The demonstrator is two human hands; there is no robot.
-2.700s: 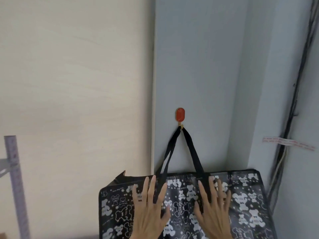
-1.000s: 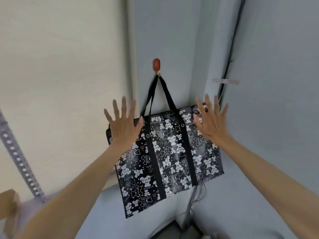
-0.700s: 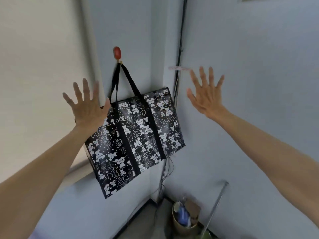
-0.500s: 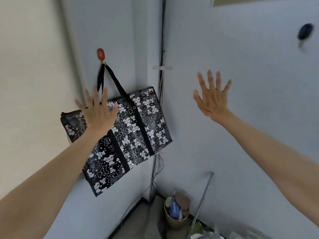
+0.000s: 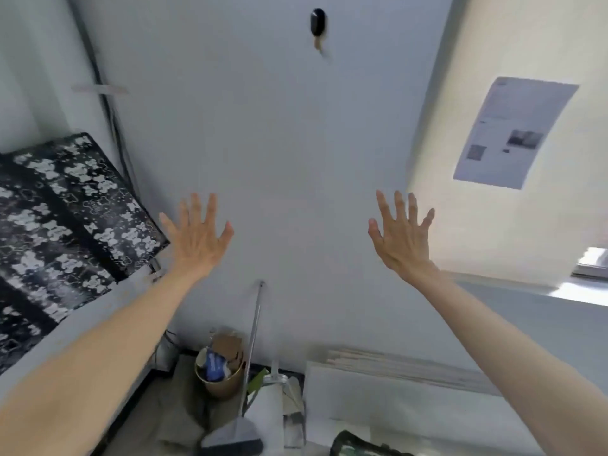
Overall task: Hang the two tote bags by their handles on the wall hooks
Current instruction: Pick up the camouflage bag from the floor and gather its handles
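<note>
Left hand: our left hand (image 5: 197,240) is raised in front of the grey wall (image 5: 273,153), palm away from us, fingers spread wide and holding nothing.
Right hand: our right hand (image 5: 403,238) is up at about the same height, fingers also splayed and empty, well apart from the left one.
Patterned tote bag: the black tote bag (image 5: 56,225) with white bear prints fills the left edge of our view, against the adjoining wall; its near corner sits just beside our left hand, and we cannot tell whether they touch. Its handles and the hook that carries it are out of frame.
Black hook: a dark oval wall hook (image 5: 317,26) with a small pale peg under it sits high on the grey wall, above and between our hands, bare.
Second bag: a dark green-edged object (image 5: 358,444) shows at the bottom edge on the floor; we cannot tell whether it is a bag.
Cables: dark cables (image 5: 112,103) run down the corner next to the tote.
Paper sheet: a printed sheet (image 5: 510,131) is stuck on the cream wall to the right.
Floor clutter: a brown paper tub (image 5: 218,373) with scraps stands below us, a metal rod (image 5: 251,347) leans on the wall beside it, and pale boards (image 5: 394,370) lie stacked to the right.
</note>
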